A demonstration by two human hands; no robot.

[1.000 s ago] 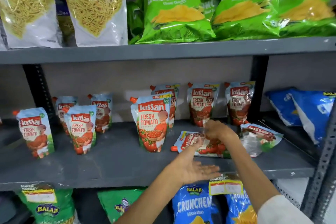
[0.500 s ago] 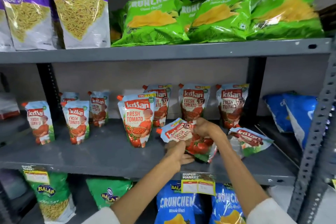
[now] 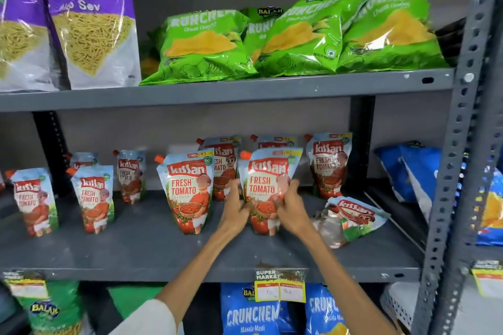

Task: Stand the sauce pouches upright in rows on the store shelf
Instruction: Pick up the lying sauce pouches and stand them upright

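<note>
A tomato sauce pouch [image 3: 268,179] stands upright at the front of the grey middle shelf [image 3: 152,247], held from both sides. My left hand [image 3: 236,211] grips its left edge and my right hand [image 3: 292,211] its right edge. Beside it on the left stands another upright pouch [image 3: 187,190]. Behind are three upright pouches, the rightmost one [image 3: 329,163] in full view. Further left, several smaller-looking pouches [image 3: 94,196] stand upright. One pouch [image 3: 351,219] lies flat on the shelf to the right of my hands.
Green chip bags [image 3: 299,32] and purple sev bags [image 3: 89,22] fill the shelf above. Blue bags [image 3: 408,168] lie at the right, beyond the upright post [image 3: 457,144]. More snack bags [image 3: 250,313] sit below. A price tag [image 3: 280,285] hangs on the shelf edge.
The pouch that lay flat has been lifted with both hands and now stands upright at the front, next to the other front pouch. The view has shifted right and closer.
</note>
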